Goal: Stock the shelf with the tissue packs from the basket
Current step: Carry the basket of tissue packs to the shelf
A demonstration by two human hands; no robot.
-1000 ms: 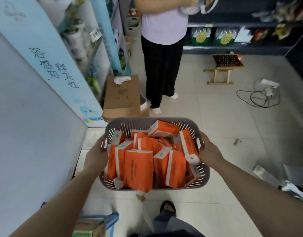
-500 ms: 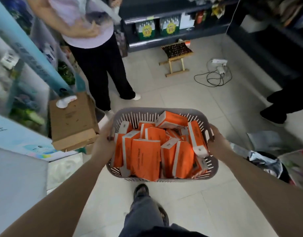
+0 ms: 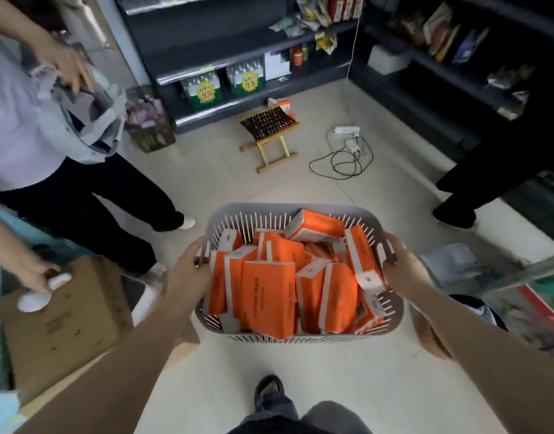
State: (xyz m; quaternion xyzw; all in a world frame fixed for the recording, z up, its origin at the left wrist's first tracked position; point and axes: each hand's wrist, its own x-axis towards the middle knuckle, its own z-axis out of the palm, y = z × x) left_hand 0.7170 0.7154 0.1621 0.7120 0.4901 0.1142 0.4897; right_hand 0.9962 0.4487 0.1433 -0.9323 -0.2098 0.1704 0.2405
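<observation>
I carry a grey slatted plastic basket (image 3: 303,211) in front of me above the floor. Several orange and white tissue packs (image 3: 267,296) fill it, standing and lying in a jumble. My left hand (image 3: 188,274) grips the basket's left rim handle. My right hand (image 3: 400,267) grips the right rim handle. Dark shelves (image 3: 238,54) stand ahead along the back wall, and another dark shelf run (image 3: 451,73) lines the right side.
A person in black trousers (image 3: 91,198) stands at the left, touching a white object on a cardboard box (image 3: 66,321). A small folding stool (image 3: 269,136) and a power strip with black cable (image 3: 344,151) lie ahead. Another person's dark legs (image 3: 476,189) stand at right.
The view has swung to the right: the white wall and blue panel have left the frame and the dark shelves have come in. Both hands keep their hold on the basket.
</observation>
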